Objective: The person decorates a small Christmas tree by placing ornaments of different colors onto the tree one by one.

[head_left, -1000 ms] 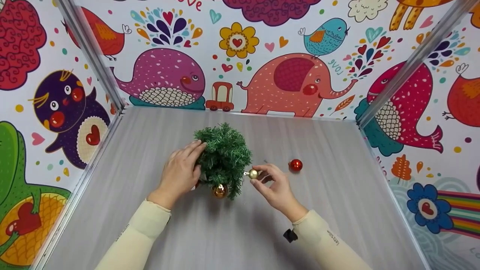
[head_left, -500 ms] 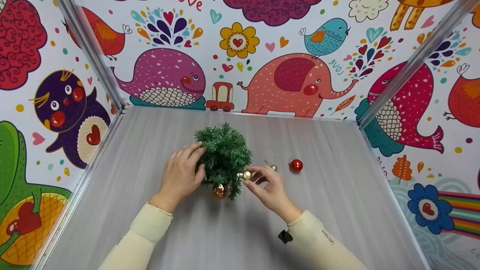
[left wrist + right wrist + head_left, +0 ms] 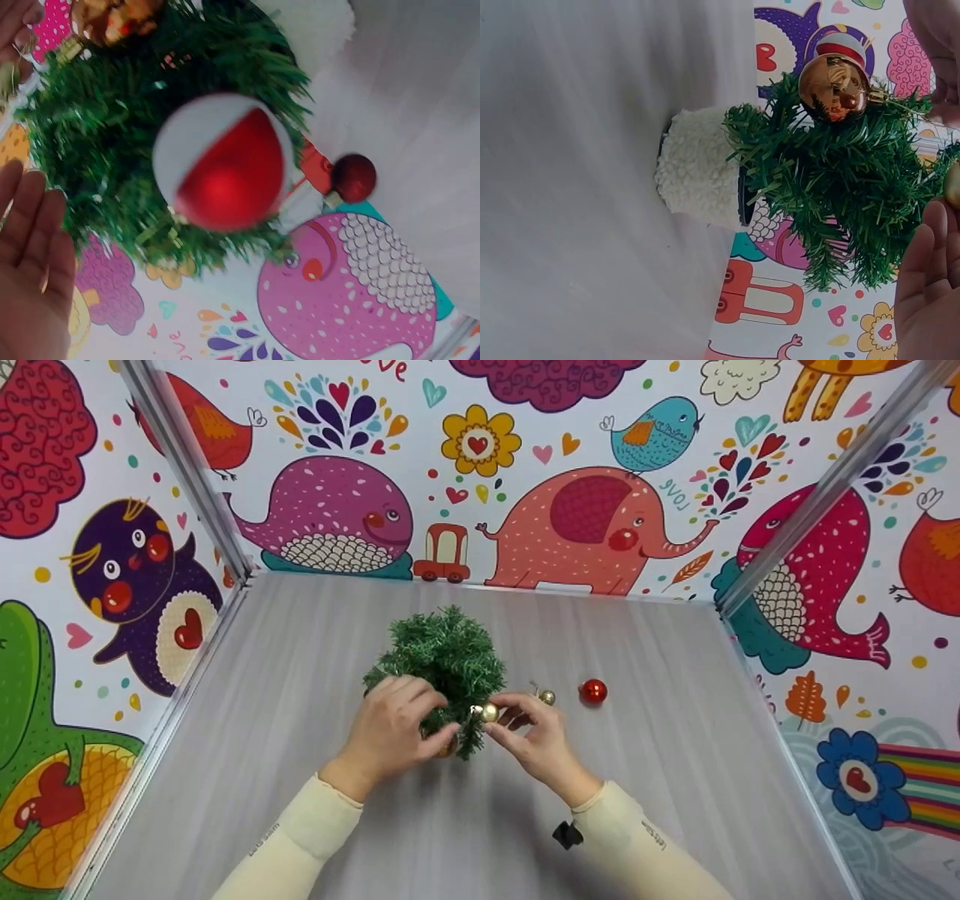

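A small artificial Christmas tree stands mid-table in a white textured pot. My right hand pinches a small gold bauble by the tree's right side, its cap toward the branches. Beside the front branches is my left hand, fingers loosely bent, thumb apart, holding nothing visible. In the left wrist view, its fingers look extended. A copper bauble hangs on the front, mostly hidden by the left hand in the head view. A red-and-white bauble and a dark red bauble hang on the tree.
A red bauble and another small gold bauble lie on the grey table right of the tree. Walls with cartoon animals and metal corner posts enclose the table at the back and sides.
My left hand has left the tree's left side and moved right and nearer, now covering the copper bauble. My right hand has carried the gold bauble left to the branches, revealing the other gold one.
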Motion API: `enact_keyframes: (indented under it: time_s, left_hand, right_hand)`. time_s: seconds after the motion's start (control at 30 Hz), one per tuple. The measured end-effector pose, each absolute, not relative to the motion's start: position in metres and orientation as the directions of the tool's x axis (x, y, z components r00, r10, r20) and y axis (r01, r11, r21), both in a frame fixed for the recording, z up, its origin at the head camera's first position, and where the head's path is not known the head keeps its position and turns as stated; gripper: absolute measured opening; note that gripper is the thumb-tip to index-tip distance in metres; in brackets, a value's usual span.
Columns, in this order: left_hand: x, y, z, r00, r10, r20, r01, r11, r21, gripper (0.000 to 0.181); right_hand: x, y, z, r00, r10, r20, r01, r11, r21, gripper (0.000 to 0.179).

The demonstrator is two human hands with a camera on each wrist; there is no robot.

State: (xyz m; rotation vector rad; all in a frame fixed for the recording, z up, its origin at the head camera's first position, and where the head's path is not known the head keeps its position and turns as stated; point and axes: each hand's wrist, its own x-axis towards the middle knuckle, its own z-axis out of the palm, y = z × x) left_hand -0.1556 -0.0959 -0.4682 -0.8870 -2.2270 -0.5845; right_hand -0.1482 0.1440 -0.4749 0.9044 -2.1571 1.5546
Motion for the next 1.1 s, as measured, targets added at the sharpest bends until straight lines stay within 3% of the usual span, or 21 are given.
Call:
enact_keyframes:
  time_s: [0.17, 0.43, 0.73, 1.1]
  left_hand:
    - [-0.155, -0.085, -0.472, -0.555, 0.466, 0.689, 0.735, 0.662, 0.146, 0.034]
    - [-0.158, -0.078, -0.474, -0.555, 0.428, 0.714, 0.73, 0.661, 0.171, 0.007]
    - [-0.16, -0.071, -0.468, -0.598, 0.344, 0.724, 0.698, 0.667, 0.259, 0.006]
    - [-0.161, -0.059, -0.466, -0.621, 0.353, 0.7, 0.688, 0.673, 0.271, 0.007]
  right_hand:
    - [-0.146, 0.144, -0.474, -0.765, -0.298, 0.571, -0.633, 0.183, -0.752, 0.031]
    - [-0.146, 0.145, -0.476, -0.782, -0.298, 0.548, -0.609, 0.177, -0.773, 0.03]
    - [-0.141, 0.148, -0.481, -0.818, -0.314, 0.482, -0.553, 0.198, -0.809, 0.028]
    - [-0.139, 0.148, -0.481, -0.822, -0.352, 0.448, -0.539, 0.223, -0.813, 0.031]
